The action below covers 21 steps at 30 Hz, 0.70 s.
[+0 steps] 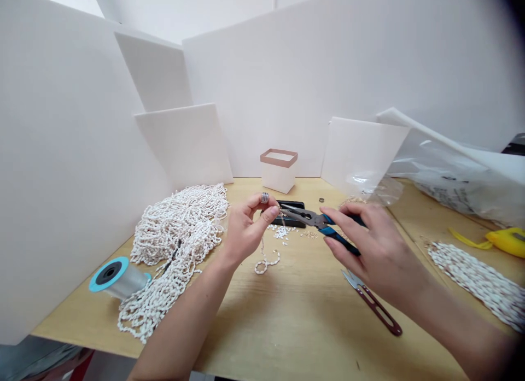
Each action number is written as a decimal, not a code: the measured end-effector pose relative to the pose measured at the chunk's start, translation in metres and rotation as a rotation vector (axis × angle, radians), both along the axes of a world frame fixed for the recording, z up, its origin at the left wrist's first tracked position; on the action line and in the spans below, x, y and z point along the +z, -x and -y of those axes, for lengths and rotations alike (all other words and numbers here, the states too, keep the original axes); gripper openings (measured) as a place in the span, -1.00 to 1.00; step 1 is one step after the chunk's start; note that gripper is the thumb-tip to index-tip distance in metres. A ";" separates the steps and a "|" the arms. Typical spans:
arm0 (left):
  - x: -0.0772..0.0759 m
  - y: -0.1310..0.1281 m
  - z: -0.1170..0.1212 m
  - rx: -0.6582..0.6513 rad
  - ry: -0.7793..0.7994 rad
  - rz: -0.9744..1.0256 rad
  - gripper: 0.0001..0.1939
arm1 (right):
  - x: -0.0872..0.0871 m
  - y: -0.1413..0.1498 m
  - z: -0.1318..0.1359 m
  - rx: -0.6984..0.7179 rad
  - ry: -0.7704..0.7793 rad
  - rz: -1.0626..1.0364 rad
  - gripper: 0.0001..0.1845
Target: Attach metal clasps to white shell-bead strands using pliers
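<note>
Fingers (255, 202) of the left hand (245, 229) pinch a bead string (267, 263) tight over the table (279, 326), the right hand (375, 244) is curled round pliers (316, 220) by it, loose beads (281, 232) aren't strung yet, and the heap of strings (176, 222) looks done.

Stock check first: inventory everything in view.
Blue-handled metal pliers: one, centre
White beaded strand: one, centre
White strand heap: one, left
Cyan-rimmed spool: one, left
Brown-rimmed white box: one, back
Black tray: one, centre
Loose white beads: many, centre
Red-handled snips: one, right
White strand bundle: one, right
Yellow object: one, right
Clear plastic bags: several, right
White boards: several, around
Wooden table: one, below
Silver ring: one, centre
Left hand: one, centre
Right hand: one, right
</note>
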<state>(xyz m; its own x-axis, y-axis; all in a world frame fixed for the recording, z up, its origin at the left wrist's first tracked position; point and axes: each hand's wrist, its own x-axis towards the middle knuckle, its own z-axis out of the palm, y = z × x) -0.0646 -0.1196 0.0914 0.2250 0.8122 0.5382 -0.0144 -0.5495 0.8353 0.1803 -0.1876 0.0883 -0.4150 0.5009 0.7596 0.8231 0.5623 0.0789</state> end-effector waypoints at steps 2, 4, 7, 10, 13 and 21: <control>0.000 0.000 0.001 0.006 -0.007 -0.019 -0.83 | 0.003 0.000 -0.001 -0.005 -0.012 0.015 -0.55; 0.001 0.000 0.002 0.004 -0.012 -0.030 -0.84 | 0.005 0.000 -0.001 -0.006 -0.023 0.031 -0.55; 0.001 0.000 0.002 -0.010 -0.016 -0.035 -0.85 | 0.008 -0.001 0.000 -0.006 -0.040 0.052 -0.55; 0.001 0.000 0.003 -0.023 -0.014 -0.032 -0.85 | 0.011 -0.003 0.000 -0.005 -0.048 0.070 -0.54; 0.001 0.000 0.003 -0.044 -0.013 -0.033 -0.85 | 0.012 -0.006 0.001 -0.008 -0.052 0.085 -0.54; 0.002 0.004 -0.001 -0.065 -0.071 -0.072 -0.85 | 0.015 -0.009 0.004 -0.004 -0.035 0.119 -0.57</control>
